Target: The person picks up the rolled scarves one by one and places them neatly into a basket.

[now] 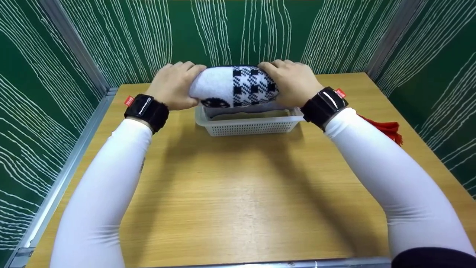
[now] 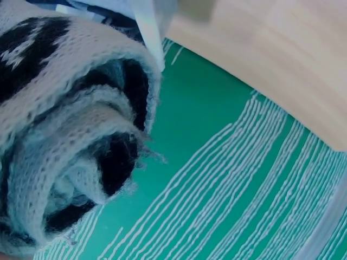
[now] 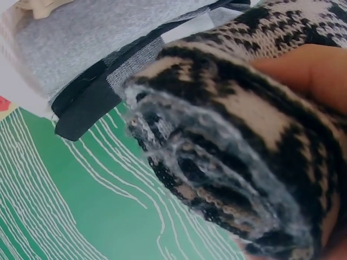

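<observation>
A rolled-up knitted scarf [image 1: 215, 80], pale on its left half and black-and-white checked on its right, is held level above a white plastic basket [image 1: 253, 128]. My left hand [image 1: 174, 85] grips its left end and my right hand [image 1: 295, 83] its right end, thumbs on the near side. In the left wrist view the scarf's spiral end [image 2: 81, 141] shows fuzzy, layered edges. Seen from the right wrist, the other coiled end [image 3: 217, 162] is black and pale, with a finger of the right hand [image 3: 312, 73] lying along the roll. Most far-side fingers are hidden.
Folded grey cloth [image 3: 108, 43] with a black-and-white checked part lies in the basket. A red fringed cloth [image 1: 388, 128] is on the wooden table [image 1: 238, 193] at the right, partly behind my right forearm. Green panels [image 1: 238, 33] with white lines enclose the table.
</observation>
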Demonstrator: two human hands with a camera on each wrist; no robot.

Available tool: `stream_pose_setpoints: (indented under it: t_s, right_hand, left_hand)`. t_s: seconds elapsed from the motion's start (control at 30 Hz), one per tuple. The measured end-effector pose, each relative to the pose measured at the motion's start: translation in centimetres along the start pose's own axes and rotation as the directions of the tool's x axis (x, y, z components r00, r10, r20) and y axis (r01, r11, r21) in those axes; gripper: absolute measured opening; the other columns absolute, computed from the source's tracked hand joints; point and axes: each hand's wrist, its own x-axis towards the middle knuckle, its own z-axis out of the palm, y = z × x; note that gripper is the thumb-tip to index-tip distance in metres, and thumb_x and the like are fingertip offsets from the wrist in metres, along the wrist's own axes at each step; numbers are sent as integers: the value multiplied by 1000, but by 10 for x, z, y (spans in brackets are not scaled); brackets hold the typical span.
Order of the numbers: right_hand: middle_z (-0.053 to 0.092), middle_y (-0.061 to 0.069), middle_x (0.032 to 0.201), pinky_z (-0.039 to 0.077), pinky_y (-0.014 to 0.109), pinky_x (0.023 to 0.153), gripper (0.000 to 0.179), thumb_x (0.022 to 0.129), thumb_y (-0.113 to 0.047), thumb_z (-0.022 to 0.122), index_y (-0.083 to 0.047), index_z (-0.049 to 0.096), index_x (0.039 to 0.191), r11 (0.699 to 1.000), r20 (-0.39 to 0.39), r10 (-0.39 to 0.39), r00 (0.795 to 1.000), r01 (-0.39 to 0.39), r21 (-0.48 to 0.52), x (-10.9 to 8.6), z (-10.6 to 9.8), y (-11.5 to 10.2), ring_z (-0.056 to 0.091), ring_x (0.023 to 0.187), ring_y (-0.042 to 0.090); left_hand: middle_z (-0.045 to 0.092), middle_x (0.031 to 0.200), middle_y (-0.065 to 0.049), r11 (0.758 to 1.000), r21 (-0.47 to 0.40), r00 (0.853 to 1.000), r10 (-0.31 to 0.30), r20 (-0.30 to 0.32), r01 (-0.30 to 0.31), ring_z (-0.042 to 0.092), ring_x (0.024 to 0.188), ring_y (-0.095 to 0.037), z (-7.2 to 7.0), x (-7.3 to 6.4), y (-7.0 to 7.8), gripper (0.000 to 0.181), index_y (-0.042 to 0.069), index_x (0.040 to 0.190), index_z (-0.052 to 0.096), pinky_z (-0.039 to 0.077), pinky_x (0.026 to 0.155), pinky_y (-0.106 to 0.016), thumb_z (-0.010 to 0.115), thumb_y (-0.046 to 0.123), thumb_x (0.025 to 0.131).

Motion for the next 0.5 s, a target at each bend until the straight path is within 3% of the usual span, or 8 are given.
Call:
stream_pose_setpoints:
  t_s: [0.23,0.5]
  right_hand:
    - [64,27,143,54,70,107,105,76,-28,96,-10,41,164,1000,38,22,999,-22,-7,-4,3,8,62,130,49]
    - [63,29,144,53,70,108,103,72,-5,91,-8,43,163,999,41,40,998,-40,-7,-9,3,16,61,132,50]
  left_hand:
    - [67,143,-20,1000,-4,1000,8,22,-8,64,131,-41,5,6,5,82,6,154,56,54,109,-58,90,27,82]
    - [68,142,-18,1000,-16,1000,14,17,-13,65,129,-40,11,11,12,86,10,157,55,54,109,-58,91,30,81]
